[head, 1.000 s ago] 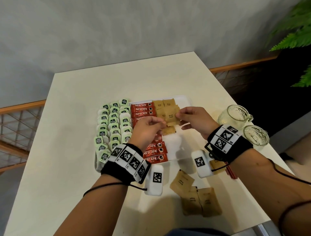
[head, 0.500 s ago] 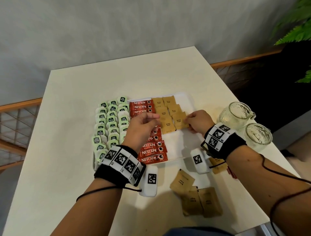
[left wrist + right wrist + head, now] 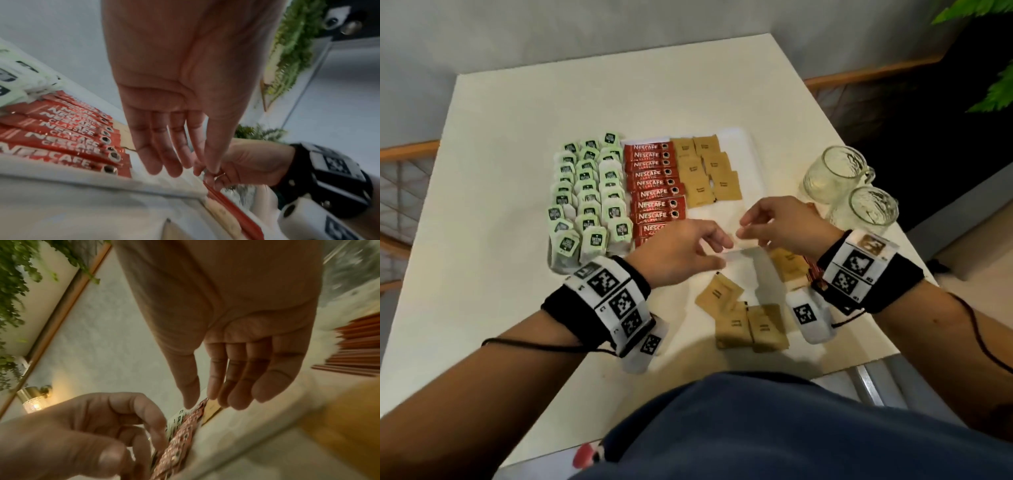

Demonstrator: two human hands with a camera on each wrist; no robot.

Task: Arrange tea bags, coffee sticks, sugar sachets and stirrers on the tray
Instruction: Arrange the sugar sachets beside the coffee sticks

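Observation:
A white tray holds rows of green tea bags on its left, red coffee sticks down the middle and brown sugar sachets at its far right. My left hand and right hand hover close together over the tray's near right part. Neither holds anything. The left wrist view shows the left hand with straight fingers. The right hand has relaxed fingers. Several loose sugar sachets lie on the table in front of the tray. Red stirrers lie under my right wrist.
Two glass mugs stand on the table right of the tray, near its right edge. Another sugar sachet lies beneath my right hand. A wall and a wooden railing lie beyond the table; a plant is at the far right.
Both hands held a sugar sachet above the tray, laid it with the others and let go. They have drawn back toward the tray's near edge, holding nothing.

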